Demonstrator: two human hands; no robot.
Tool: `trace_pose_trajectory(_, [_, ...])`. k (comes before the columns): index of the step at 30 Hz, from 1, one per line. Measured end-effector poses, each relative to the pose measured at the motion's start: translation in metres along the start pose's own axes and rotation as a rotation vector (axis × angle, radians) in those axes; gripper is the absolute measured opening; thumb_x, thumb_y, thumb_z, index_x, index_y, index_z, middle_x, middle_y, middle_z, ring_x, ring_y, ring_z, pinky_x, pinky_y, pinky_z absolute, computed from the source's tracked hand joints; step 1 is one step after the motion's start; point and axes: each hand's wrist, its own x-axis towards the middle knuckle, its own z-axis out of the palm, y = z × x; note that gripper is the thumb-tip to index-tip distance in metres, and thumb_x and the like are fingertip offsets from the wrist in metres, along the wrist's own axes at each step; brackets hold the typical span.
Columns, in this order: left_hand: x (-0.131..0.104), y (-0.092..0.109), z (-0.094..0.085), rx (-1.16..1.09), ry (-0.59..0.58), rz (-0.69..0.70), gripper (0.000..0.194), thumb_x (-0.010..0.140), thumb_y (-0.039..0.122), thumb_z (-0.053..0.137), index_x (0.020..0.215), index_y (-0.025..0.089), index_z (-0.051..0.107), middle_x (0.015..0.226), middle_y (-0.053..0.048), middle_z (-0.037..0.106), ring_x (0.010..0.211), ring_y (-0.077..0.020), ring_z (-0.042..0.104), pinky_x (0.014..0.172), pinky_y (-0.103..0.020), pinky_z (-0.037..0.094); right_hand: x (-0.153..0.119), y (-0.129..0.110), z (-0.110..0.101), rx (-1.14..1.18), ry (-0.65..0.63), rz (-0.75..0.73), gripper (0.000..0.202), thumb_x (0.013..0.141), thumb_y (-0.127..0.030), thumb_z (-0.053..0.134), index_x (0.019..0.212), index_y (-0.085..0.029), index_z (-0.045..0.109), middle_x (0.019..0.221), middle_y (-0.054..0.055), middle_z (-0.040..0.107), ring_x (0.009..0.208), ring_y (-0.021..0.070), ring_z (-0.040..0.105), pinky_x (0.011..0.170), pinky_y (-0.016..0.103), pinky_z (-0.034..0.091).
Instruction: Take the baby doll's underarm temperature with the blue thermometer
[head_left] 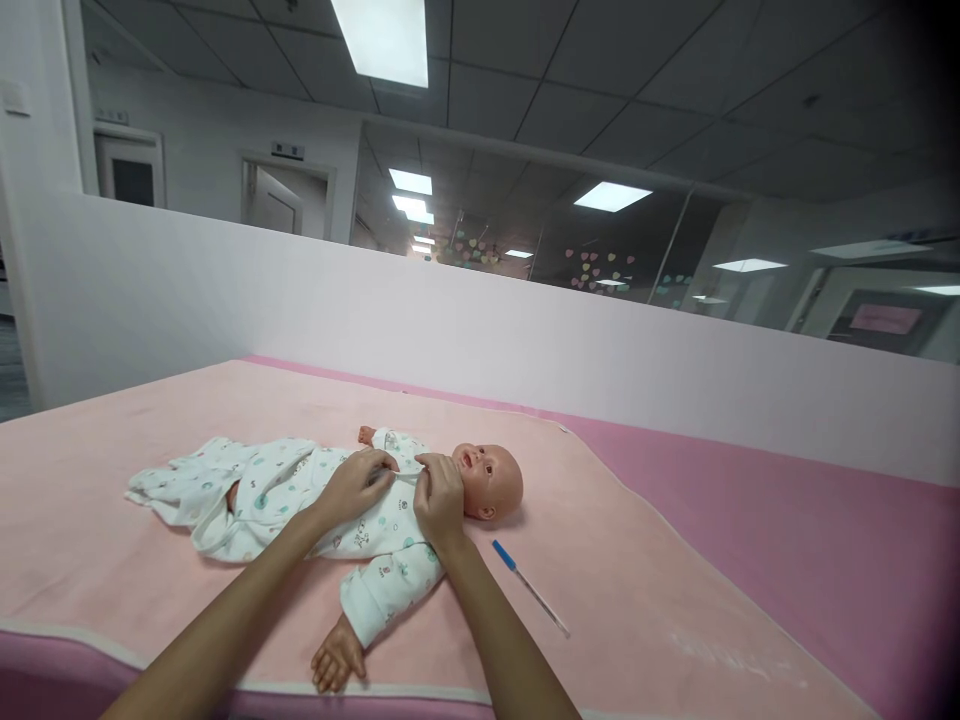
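A baby doll (491, 480) lies on its back, head to the right, dressed in a white romper (375, 525) with small green prints. On the chest, my left hand (356, 485) is closed with its fingertips pinching the romper's front edge. Close to the doll's neck, my right hand (440, 495) pinches the same front, its thumb and forefinger together. A bit of cloth is drawn up between the two hands. The doll's near arm stretches toward me, its bare hand (339, 655) on the mat. At the lower end, the romper lies loose and partly open.
A pink mat (637, 590) covers the padded surface under the doll. Right of my right forearm lies a pen with a blue cap (504, 554). A low white wall (465, 330) runs along the back, with glass panels above it.
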Motion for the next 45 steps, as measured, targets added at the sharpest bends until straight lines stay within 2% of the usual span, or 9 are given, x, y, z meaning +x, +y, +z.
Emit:
trace_pose_trajectory(3, [0.0,0.0,0.0,-0.046,0.004,-0.019,0.018,0.08,0.026,0.043,0.084,0.019,0.06,0.081,-0.002,0.064,0.076,-0.0173,0.057,0.071,-0.029,0.043,0.001,-0.006,-0.001,-0.012,-0.109,-0.021,0.015,0.079,-0.014,0.043,0.088,-0.018,0.055,0.083,0.005,0.061,0.08,0.0182,0.052,0.073,0.032,0.039])
trace_pose_trajectory(6, [0.001,0.0,-0.002,-0.153,-0.018,-0.071,0.02,0.079,0.028,0.046,0.085,0.018,0.063,0.077,-0.002,0.066,0.071,-0.0161,0.059,0.068,-0.026,0.044,0.001,-0.007,0.0,-0.019,-0.153,-0.039,0.011,0.078,-0.016,0.047,0.084,-0.018,0.056,0.08,0.003,0.061,0.077,0.0172,0.052,0.071,0.03,0.037])
trace_pose_trajectory(9, [0.002,0.0,-0.006,-0.241,-0.056,-0.112,0.02,0.074,0.026,0.051,0.084,0.017,0.066,0.077,-0.002,0.068,0.074,-0.017,0.06,0.069,-0.025,0.045,0.0,-0.005,0.003,-0.026,-0.135,-0.035,0.012,0.077,-0.013,0.046,0.079,-0.019,0.056,0.075,0.002,0.06,0.074,0.0165,0.051,0.07,0.029,0.036])
trace_pose_trajectory(15, [0.004,0.0,-0.011,-0.309,-0.129,-0.119,0.027,0.066,0.018,0.055,0.091,0.019,0.067,0.092,-0.002,0.068,0.087,-0.0184,0.06,0.081,-0.027,0.046,-0.002,-0.001,0.005,-0.039,-0.106,-0.043,0.012,0.077,-0.012,0.046,0.076,-0.019,0.056,0.072,0.002,0.058,0.073,0.0161,0.05,0.068,0.029,0.035])
trace_pose_trajectory(25, [0.001,-0.001,-0.009,-0.291,-0.101,-0.11,0.026,0.072,0.026,0.055,0.096,0.02,0.066,0.095,-0.002,0.068,0.089,-0.0184,0.06,0.08,-0.026,0.047,-0.002,-0.002,0.005,-0.044,-0.082,-0.075,0.012,0.076,-0.01,0.046,0.073,-0.019,0.054,0.069,0.002,0.057,0.07,0.0156,0.049,0.067,0.029,0.035])
trace_pose_trajectory(30, [0.001,-0.002,-0.007,-0.266,-0.086,-0.116,0.026,0.073,0.026,0.053,0.096,0.021,0.066,0.093,-0.002,0.068,0.088,-0.0179,0.06,0.08,-0.026,0.046,-0.002,-0.004,0.003,-0.041,-0.098,-0.136,0.012,0.076,-0.01,0.045,0.071,-0.018,0.053,0.069,0.002,0.055,0.069,0.0159,0.047,0.067,0.029,0.035])
trace_pose_trajectory(45, [0.002,-0.002,-0.005,-0.238,-0.067,-0.152,0.025,0.075,0.028,0.051,0.093,0.02,0.066,0.092,-0.002,0.069,0.085,-0.0179,0.061,0.075,-0.026,0.047,-0.001,-0.005,0.002,-0.066,-0.147,-0.189,0.015,0.072,-0.007,0.042,0.067,-0.019,0.05,0.066,0.002,0.053,0.068,0.0159,0.045,0.067,0.03,0.034])
